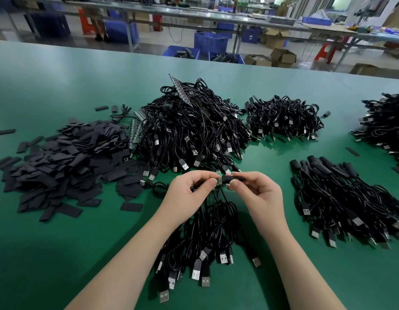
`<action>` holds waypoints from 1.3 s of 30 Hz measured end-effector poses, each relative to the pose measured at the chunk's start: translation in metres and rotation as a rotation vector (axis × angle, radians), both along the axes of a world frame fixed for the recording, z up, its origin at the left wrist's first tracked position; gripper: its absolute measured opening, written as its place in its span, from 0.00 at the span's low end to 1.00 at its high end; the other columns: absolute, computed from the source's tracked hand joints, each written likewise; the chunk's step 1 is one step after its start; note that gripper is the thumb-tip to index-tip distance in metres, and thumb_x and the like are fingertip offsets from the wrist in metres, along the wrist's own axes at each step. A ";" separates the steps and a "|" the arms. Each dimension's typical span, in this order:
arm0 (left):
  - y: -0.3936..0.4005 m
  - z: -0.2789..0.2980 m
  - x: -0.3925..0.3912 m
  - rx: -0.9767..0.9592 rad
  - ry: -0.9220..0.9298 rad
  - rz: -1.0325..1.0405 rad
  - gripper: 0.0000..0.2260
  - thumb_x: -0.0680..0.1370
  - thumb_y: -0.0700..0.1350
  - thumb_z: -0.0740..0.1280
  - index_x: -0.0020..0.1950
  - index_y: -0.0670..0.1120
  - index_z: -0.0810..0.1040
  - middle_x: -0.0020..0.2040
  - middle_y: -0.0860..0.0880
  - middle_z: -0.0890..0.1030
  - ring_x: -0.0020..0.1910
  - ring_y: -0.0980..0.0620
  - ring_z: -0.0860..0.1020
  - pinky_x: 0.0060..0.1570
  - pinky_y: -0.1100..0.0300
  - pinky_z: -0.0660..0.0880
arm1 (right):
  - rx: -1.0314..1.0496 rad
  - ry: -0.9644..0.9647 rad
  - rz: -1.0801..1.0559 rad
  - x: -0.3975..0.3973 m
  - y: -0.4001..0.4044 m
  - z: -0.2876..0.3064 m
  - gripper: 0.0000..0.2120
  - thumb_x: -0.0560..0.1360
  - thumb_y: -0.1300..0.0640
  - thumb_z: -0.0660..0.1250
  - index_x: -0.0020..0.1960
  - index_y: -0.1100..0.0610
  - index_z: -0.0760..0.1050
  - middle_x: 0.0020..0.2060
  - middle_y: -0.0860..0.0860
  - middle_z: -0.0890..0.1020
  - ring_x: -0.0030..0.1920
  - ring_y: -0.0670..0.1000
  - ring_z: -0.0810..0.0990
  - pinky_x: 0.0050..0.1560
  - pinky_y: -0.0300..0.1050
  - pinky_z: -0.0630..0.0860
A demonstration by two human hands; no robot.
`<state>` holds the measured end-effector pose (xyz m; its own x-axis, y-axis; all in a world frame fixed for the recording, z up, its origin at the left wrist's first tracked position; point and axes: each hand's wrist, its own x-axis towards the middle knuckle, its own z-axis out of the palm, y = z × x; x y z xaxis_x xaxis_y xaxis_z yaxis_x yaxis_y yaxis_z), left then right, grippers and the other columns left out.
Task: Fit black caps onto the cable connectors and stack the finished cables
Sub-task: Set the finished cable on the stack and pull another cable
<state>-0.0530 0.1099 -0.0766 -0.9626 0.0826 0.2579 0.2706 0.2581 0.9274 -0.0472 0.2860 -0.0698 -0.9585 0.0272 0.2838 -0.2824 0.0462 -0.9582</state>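
Both hands meet just in front of the large cable heap. The left hand pinches a small green connector board between thumb and fingers, its cable hanging below. The right hand pinches a black cap, whose open end touches the board between the two grips. Loose caps lie left of the heap; capped cables lie stacked to its right.

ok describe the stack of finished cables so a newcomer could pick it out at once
On the green table, look right of the two hands. The finished stack lies by the near right edge. Unlike the tangled heaps behind it, its cables lie combed in one direction, black-capped ends at the far side and USB plugs toward the person.
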 end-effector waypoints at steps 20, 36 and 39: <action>-0.003 0.001 0.000 0.026 -0.058 -0.071 0.16 0.79 0.45 0.67 0.45 0.70 0.80 0.39 0.60 0.82 0.38 0.61 0.79 0.42 0.68 0.76 | -0.038 -0.077 0.176 -0.003 0.011 0.000 0.09 0.71 0.59 0.72 0.46 0.45 0.85 0.42 0.51 0.87 0.43 0.50 0.86 0.48 0.38 0.79; -0.003 -0.001 0.001 0.053 -0.081 -0.101 0.14 0.79 0.44 0.68 0.45 0.65 0.82 0.37 0.62 0.81 0.35 0.64 0.76 0.38 0.72 0.72 | 0.167 0.080 0.039 -0.003 0.009 0.000 0.09 0.63 0.45 0.77 0.43 0.38 0.83 0.40 0.45 0.86 0.41 0.47 0.83 0.45 0.35 0.78; -0.003 0.000 0.001 0.055 -0.078 -0.094 0.14 0.79 0.44 0.68 0.45 0.65 0.82 0.37 0.61 0.82 0.36 0.63 0.77 0.39 0.71 0.73 | 0.171 0.088 0.026 -0.003 0.008 0.001 0.09 0.62 0.46 0.77 0.42 0.38 0.83 0.39 0.46 0.86 0.40 0.47 0.83 0.45 0.35 0.78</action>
<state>-0.0522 0.1073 -0.0770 -0.9686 0.1614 0.1891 0.2176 0.1829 0.9587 -0.0497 0.2942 -0.0684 -0.9296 -0.0534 0.3648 -0.3679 0.1981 -0.9085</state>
